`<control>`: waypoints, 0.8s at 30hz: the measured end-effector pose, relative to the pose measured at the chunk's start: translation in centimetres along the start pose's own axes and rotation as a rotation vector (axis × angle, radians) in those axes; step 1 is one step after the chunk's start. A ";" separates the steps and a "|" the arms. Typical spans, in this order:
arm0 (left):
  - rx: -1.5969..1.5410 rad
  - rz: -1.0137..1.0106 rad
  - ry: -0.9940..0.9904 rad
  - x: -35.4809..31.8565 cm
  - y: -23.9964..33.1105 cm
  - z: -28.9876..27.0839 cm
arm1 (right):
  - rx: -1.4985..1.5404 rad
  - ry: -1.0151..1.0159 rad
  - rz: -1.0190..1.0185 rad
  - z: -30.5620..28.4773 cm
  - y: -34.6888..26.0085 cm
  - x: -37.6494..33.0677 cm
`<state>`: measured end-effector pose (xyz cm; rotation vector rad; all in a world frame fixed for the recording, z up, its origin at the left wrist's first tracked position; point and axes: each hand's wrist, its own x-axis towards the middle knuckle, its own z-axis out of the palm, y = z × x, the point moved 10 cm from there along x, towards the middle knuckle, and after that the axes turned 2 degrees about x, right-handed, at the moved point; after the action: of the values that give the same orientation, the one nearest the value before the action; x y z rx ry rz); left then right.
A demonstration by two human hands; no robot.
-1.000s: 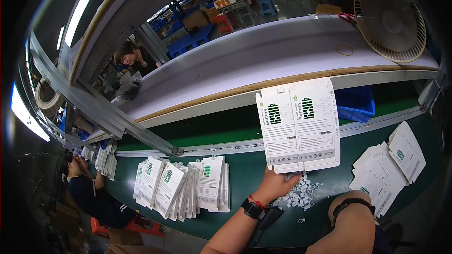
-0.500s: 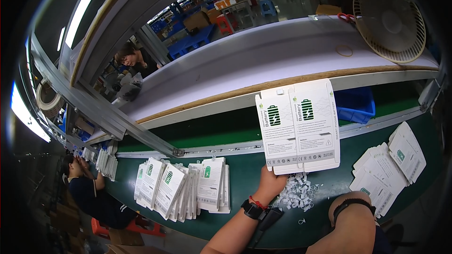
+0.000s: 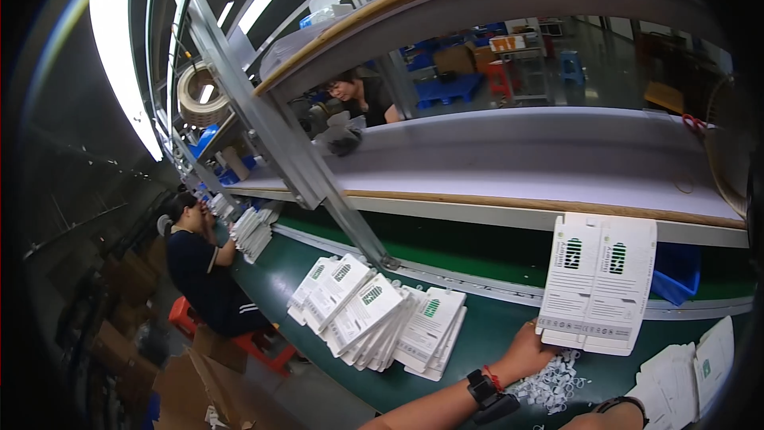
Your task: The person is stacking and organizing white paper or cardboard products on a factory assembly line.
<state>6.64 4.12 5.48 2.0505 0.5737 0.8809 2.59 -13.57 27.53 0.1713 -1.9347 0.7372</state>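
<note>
White cartons (image 3: 613,287), upright; left hand (image 3: 527,354) at near left corner; white loops (image 3: 557,382), heaped near; both hands' grip: cannot tell.

- Green bench (image 3: 477,338) bore overlapping white boxes (image 3: 370,310) left, heaped clips (image 3: 553,386), more cartons (image 3: 668,382) right.
- Shelf (image 3: 509,151) above held a bag (image 3: 342,137), red scissors (image 3: 695,123), a band (image 3: 689,188).

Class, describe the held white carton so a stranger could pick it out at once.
Find the long shelf above the green table. In front of its right half, the left hand holds a white carton. Unlike the cartons lying on the table, it is raised, showing two green battery pictures side by side.
</note>
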 end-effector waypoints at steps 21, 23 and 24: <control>-0.037 0.067 -0.007 0.4 -0.9 0.3 | 0.168 -0.255 0.562 0.7 2.8 -1.3; 0.034 0.063 -0.055 0.2 -0.9 0.4 | 0.193 -0.230 0.640 0.7 3.3 -2.0; 0.010 0.019 -0.058 0.2 -1.5 0.4 | 0.208 -0.219 0.679 0.8 3.5 -2.4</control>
<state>6.93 4.90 4.19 2.0864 0.5284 0.8279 1.62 -11.68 23.78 -0.3114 -2.1320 1.4147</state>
